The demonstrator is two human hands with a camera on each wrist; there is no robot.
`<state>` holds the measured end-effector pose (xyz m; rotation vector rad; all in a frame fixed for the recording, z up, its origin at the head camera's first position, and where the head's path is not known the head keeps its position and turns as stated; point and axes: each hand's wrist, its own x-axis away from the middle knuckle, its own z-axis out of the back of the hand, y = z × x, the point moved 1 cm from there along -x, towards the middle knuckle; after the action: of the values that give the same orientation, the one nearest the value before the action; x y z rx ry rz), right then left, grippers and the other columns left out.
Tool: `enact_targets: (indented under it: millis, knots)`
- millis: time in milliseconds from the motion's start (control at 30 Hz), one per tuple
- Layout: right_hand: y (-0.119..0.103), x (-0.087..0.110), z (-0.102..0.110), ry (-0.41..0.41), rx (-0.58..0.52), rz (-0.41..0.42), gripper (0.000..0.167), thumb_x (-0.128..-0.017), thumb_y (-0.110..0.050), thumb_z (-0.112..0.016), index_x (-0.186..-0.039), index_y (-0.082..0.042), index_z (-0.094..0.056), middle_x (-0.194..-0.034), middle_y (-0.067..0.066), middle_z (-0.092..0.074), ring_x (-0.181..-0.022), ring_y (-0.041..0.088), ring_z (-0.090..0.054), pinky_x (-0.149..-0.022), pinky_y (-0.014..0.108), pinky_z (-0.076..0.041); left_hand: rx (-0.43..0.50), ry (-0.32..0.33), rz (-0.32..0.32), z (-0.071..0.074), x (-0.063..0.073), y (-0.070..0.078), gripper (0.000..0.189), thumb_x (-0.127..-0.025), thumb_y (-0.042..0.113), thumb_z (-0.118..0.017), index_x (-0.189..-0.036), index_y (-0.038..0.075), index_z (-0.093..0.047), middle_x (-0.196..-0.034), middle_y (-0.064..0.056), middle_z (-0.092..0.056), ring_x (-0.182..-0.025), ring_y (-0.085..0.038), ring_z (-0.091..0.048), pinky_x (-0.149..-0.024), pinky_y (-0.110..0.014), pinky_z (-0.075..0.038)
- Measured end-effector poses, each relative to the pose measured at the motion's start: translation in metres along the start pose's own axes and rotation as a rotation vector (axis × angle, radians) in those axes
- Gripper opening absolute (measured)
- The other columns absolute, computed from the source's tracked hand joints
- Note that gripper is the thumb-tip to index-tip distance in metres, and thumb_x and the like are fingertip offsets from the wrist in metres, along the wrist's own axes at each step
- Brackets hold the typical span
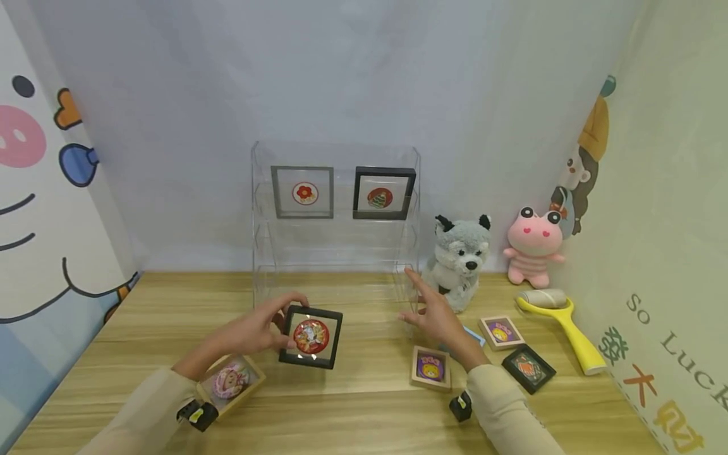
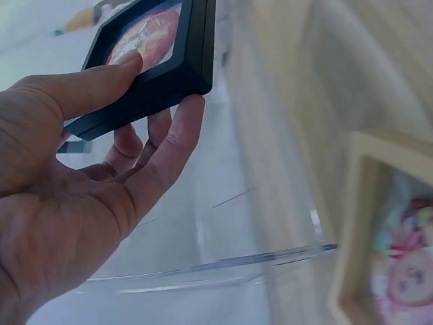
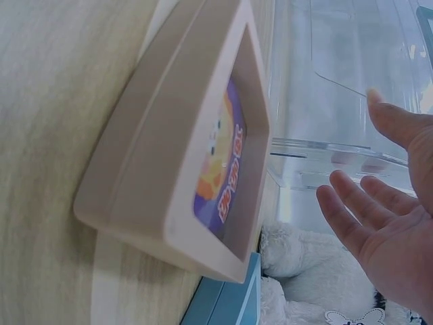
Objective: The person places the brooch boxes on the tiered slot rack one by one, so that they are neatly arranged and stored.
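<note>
My left hand [image 1: 264, 328] pinches a black square display frame [image 1: 338, 341] with a round red picture inside, held above the table in front of the clear tiered rack [image 1: 335, 253]. In the left wrist view the thumb lies on the black frame's [image 2: 145, 78] face and the fingers are behind and under it. My right hand [image 1: 435, 319] is at the rack's right end, fingers spread, with nothing in it; whether it touches the rack I cannot tell. On the upper tiers stand a grey frame [image 1: 304, 215] with a red flower and a black frame [image 1: 382, 215] with a tree picture.
Wooden frames [image 1: 430, 384] [image 3: 135, 149] and a black frame [image 1: 527, 368] lie at the right, near a blue frame [image 1: 474, 337] partly hidden by the arm. Another wooden frame [image 1: 250, 385] lies under the left forearm. Plush toys [image 1: 461, 253] and a yellow roller [image 1: 582, 344] stand beyond.
</note>
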<state>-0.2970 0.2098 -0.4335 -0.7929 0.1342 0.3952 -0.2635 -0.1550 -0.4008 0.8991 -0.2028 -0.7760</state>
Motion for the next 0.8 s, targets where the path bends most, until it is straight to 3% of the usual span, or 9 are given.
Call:
enact_targets:
  millis: [133, 300, 400, 567, 800]
  knots:
    - [0.0, 0.001, 0.0, 0.0, -0.01, 0.006, 0.09, -0.086, -0.01, -0.078, -0.159, -0.016, -0.025, -0.162, 0.021, -0.029, -0.121, 0.052, -0.056, -0.088, 0.047, -0.057, -0.08, 0.052, -0.039, 0.013, -0.008, 0.006, 0.059, -0.086, 0.002, -0.075, -0.136, 0.005, -0.043, -0.122, -0.023, -0.056, -0.092, -0.022, -0.064, -0.074, -0.033, -0.057]
    - [-0.001, 0.001, 0.001, -0.002, -0.015, 0.008, 0.089, -0.087, -0.009, -0.077, -0.159, -0.015, -0.025, -0.162, 0.02, -0.028, -0.121, 0.051, -0.057, -0.089, 0.047, -0.057, -0.097, 0.096, -0.04, 0.023, -0.023, 0.017, 0.057, -0.088, 0.001, -0.073, -0.137, 0.007, -0.044, -0.105, -0.019, -0.061, -0.085, -0.02, -0.064, -0.061, -0.027, -0.056]
    - [0.0, 0.001, 0.001, -0.001, -0.015, 0.003, 0.089, -0.087, -0.009, -0.077, -0.159, -0.015, -0.025, -0.162, 0.02, -0.028, -0.121, 0.05, -0.057, -0.089, 0.048, -0.057, -0.126, 0.128, -0.039, 0.027, -0.032, 0.023, 0.058, -0.088, 0.001, -0.073, -0.138, 0.008, -0.043, -0.096, -0.015, -0.061, -0.085, -0.019, -0.063, -0.062, -0.026, -0.055]
    - [0.001, 0.001, 0.0, 0.002, -0.018, 0.012, 0.089, -0.086, -0.01, -0.078, -0.159, -0.015, -0.026, -0.162, 0.02, -0.029, -0.12, 0.049, -0.058, -0.088, 0.046, -0.058, -0.138, 0.201, -0.023, 0.033, -0.047, 0.034, 0.062, -0.088, -0.001, -0.072, -0.141, 0.01, -0.042, -0.102, -0.017, -0.058, -0.088, -0.024, -0.061, -0.069, -0.03, -0.057]
    - [0.002, 0.0, -0.001, 0.006, -0.01, 0.017, 0.09, -0.086, -0.012, -0.078, -0.159, -0.017, -0.026, -0.161, 0.021, -0.03, -0.119, 0.048, -0.06, -0.087, 0.044, -0.058, -0.205, 0.32, -0.076, 0.05, -0.069, 0.041, 0.061, -0.086, -0.004, -0.073, -0.139, 0.003, -0.046, -0.114, -0.024, -0.055, -0.09, -0.03, -0.058, -0.068, -0.035, -0.058]
